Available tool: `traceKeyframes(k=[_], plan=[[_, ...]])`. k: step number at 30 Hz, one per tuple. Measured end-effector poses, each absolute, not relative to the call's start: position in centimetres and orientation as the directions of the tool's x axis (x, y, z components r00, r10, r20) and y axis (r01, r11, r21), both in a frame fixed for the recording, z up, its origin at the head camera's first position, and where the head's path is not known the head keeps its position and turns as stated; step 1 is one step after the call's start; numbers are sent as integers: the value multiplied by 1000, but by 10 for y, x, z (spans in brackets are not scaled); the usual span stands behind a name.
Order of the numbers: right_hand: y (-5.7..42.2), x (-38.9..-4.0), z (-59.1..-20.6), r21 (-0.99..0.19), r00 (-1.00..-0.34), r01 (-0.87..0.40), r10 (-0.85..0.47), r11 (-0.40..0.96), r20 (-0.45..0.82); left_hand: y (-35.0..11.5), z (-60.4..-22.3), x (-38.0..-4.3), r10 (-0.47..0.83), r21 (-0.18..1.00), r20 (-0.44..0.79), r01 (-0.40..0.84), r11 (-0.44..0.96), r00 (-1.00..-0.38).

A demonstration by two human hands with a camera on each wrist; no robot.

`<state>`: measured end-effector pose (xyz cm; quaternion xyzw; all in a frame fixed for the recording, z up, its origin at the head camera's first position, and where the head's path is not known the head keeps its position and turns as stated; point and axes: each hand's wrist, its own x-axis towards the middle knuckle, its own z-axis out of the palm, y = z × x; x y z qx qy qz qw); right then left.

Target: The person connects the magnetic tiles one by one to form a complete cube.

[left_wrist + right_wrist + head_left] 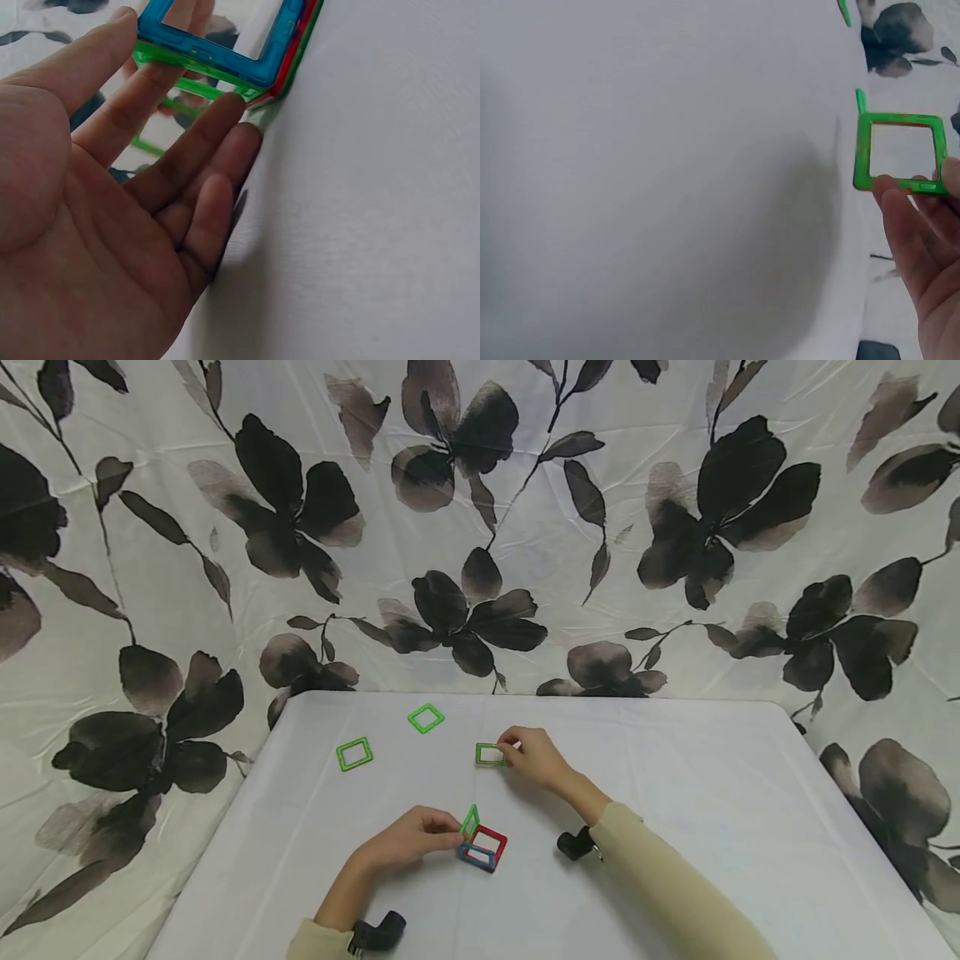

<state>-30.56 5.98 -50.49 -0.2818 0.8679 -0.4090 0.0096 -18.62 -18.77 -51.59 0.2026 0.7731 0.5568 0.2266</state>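
My left hand (415, 841) pinches the corner of a small structure of magnetic tiles at the near middle of the table. It joins a standing green tile (470, 821), a red tile (501, 841) and a blue tile (477, 857), all open square frames. In the left wrist view the thumb lies at the blue tile (217, 61), with fingers against the green side below it. Farther back, my right hand (538, 756) pinches another green square magnetic tile (490, 755) by its right side. The right wrist view shows this tile (863, 152) between thumb and fingers.
Two more green square tiles lie at the far left of the white table (675, 793): one tile (355, 754) nearer, one tile (426, 718) toward the back edge. A floral cloth (585, 560) hangs behind the table.
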Motion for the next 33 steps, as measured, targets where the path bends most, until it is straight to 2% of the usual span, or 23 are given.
traceKeyframes(k=[10,18,26,33], plan=[[100,-283,-496,-705,-846,-494,-468,509,254,-180,-516,-193,538,953,-194,-27,303,-820],[124,-259,-493,-757,-890,-418,-394,502,230,-170,-517,-197,544,954,-206,-43,298,-814],[131,-231,-493,-752,-886,-448,-354,484,300,-167,-517,-195,548,955,-221,-66,288,-807],[124,-216,-492,-798,-884,-432,-370,419,284,-163,-515,-195,548,960,-198,-46,278,-812]])
